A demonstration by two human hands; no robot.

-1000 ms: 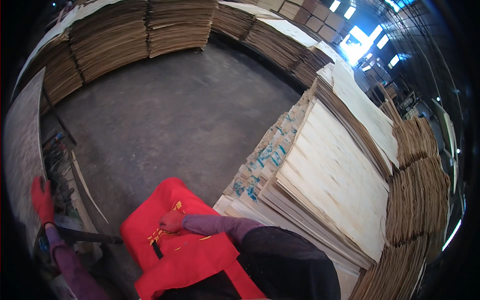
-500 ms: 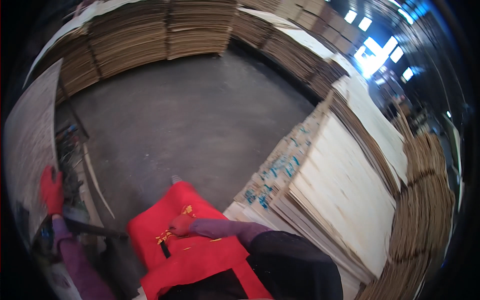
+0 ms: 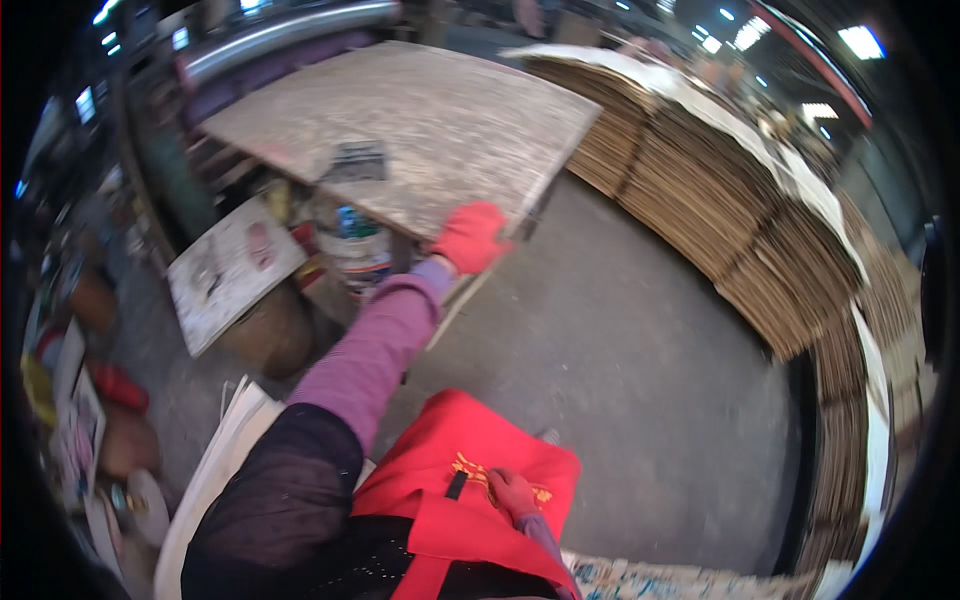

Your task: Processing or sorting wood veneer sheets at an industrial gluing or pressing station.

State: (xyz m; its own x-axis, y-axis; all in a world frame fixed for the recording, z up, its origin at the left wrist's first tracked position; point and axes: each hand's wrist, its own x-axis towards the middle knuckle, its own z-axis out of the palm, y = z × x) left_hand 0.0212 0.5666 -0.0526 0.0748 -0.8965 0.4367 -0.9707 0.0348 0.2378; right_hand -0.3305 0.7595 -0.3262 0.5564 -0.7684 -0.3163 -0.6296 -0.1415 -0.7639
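Note:
My left hand (image 3: 470, 238), in a red glove, reaches forward and lies at the near right corner of a worn wooden tabletop (image 3: 450, 115). Its fingers look stretched out over the board's edge, slightly blurred, and no loose object shows in them. My right hand (image 3: 512, 492), also in a red glove, is held low against my red apron (image 3: 425, 452), over its yellow lettering. Those fingers are curled together; whatever may be inside them is hidden. A dark rectangular patch (image 3: 355, 162) marks the tabletop left of my left hand.
Tall stacks of thin wood veneer sheets (image 3: 700, 190) curve along the right. A metal roller (image 3: 290, 40) stands behind the table. Below the table's left side are a white bucket (image 3: 355, 245) and a stained board (image 3: 235, 265). Pale sheets (image 3: 225, 455) lie beside my left arm.
My view has swung left, bringing the tabletop to the middle and the veneer stacks to the right. My left hand stays by the table edge, my right hand against the apron.

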